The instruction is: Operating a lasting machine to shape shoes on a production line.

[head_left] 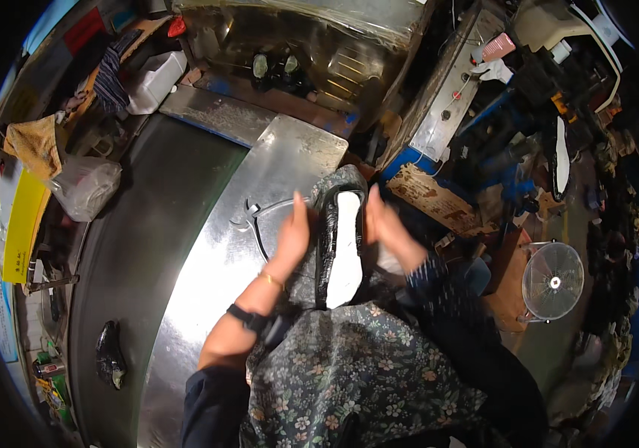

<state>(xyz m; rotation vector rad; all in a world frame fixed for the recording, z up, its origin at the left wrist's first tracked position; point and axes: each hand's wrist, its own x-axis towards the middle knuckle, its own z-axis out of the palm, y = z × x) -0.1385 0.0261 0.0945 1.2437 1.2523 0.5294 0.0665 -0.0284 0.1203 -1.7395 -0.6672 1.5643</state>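
A black shoe upper [327,246] with a white bottom [347,246] lies bottom up in front of me, its long axis pointing away. Beneath and behind it is a dark patterned cloth covering [343,176]. My left hand [295,233] is beside the shoe's left side, fingers stretched out, a gap showing between them. My right hand [391,228] is close against the right side, also with straight fingers; blur hides whether it touches. A metal pincer-like tool [253,213] with curved handles lies on the metal tabletop [207,276], left of my left hand.
Left of the tabletop runs a dark conveyor belt [144,216] carrying a black shoe [111,355]. Beyond stands a machine chamber [304,45] with two shoes inside. A control box [442,112] is at the back right. A round fan [552,281] stands to the right.
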